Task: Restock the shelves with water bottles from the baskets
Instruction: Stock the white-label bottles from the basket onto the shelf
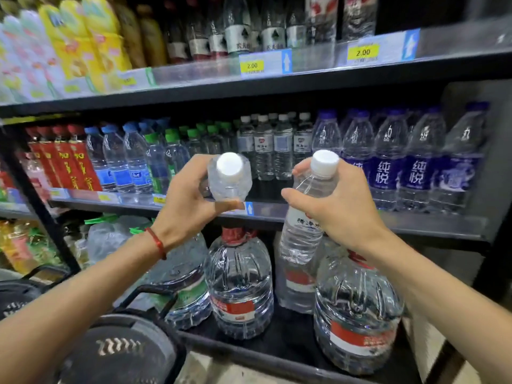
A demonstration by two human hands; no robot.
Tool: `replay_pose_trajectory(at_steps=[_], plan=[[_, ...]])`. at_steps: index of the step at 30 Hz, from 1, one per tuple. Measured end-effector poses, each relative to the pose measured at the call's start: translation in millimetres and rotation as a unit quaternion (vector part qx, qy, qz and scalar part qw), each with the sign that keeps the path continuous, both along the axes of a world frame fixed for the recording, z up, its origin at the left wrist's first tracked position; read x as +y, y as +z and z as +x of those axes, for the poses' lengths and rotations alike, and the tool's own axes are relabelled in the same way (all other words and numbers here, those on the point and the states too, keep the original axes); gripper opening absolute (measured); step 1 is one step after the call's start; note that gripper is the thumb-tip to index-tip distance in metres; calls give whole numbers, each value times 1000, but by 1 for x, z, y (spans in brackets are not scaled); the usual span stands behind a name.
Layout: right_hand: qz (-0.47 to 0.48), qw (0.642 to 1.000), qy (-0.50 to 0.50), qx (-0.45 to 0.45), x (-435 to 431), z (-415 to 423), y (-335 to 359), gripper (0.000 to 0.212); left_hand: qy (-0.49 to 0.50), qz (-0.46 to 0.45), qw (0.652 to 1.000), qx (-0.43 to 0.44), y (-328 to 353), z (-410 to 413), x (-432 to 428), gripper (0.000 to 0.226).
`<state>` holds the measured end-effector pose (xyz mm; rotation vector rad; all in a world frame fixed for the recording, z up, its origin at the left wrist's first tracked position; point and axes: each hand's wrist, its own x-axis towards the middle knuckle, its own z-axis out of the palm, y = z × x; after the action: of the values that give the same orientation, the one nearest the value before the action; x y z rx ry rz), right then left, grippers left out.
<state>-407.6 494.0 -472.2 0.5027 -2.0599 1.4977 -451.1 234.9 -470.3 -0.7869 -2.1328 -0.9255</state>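
two bottles are held up. the left bottle (230, 182) is clasped by the left hand (185, 201), the right bottle (300, 239) by the right hand (341, 209).

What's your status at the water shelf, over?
Left hand grips one white-capped bottle, right hand grips a second bottle. Both held before the middle shelf, neither shelved yet. Nothing seen blocking the shelf front.

Even indoor light, moderately bright, seemingly from overhead. Near blow-out on white caps (229, 164). Soft glare along clear price strip (194, 74). Deep shadow under top shelf (277, 87) and around bottom-shelf jugs (239, 278). Strong wide-angle bowing at edges. Upper-left drink bottles (69, 45) smeared, out of focus; centre fairly sharp.
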Motion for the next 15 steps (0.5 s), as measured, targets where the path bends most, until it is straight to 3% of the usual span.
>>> replay_pose_trajectory(at_steps=[3, 6, 15], plan=[[-6, 1000, -10, 26, -6, -6, 14, 30, 6, -12, 997, 80, 9, -18, -1, 70], [-13, 998, -25, 53, -14, -20, 24, 29, -6, -3, 996, 94, 8, -50, -5, 69], [11, 993, -86, 83, -45, -60, 32, 30, -7, 48, 999, 2, -24, -179, -11, 68]])
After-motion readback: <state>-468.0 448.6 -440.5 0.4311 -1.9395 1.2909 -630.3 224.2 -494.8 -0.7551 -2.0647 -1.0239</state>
